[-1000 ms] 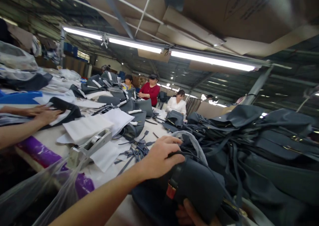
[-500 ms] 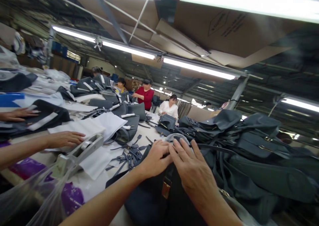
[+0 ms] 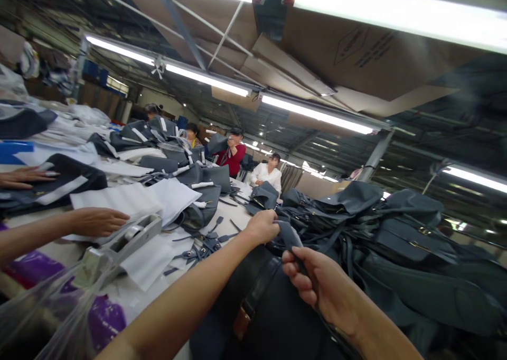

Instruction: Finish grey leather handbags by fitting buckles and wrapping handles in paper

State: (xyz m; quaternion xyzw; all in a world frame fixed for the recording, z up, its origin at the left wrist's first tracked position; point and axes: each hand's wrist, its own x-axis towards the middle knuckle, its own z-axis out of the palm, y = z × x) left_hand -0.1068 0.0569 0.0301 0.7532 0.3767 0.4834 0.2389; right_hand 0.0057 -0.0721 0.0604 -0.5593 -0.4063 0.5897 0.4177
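Note:
In front of me sits a dark handbag (image 3: 289,307), with a buckled strap tab (image 3: 242,320) of brown-gold look on its front. Above its top a dark strap (image 3: 291,237) spans between my two hands and catches the light. My left hand (image 3: 261,228) is closed at the strap's far end, its fingertips partly hidden. Lower down and to the right, my right hand (image 3: 312,278) grips the same strap between thumb and curled fingers. From there the strap runs down along the bag's right side.
A heap of dark bags (image 3: 415,243) fills the right. Small buckled straps (image 3: 202,251) and white sheets (image 3: 138,201) lie on the table at left. A co-worker's hands (image 3: 99,221) reach in beside a whitish device (image 3: 127,238). Other people sit or stand beyond.
My hands have parted from lying together on the bag's top. My right hand has turned over and moved down, now gripping the strap. A person in red has raised a bag piece.

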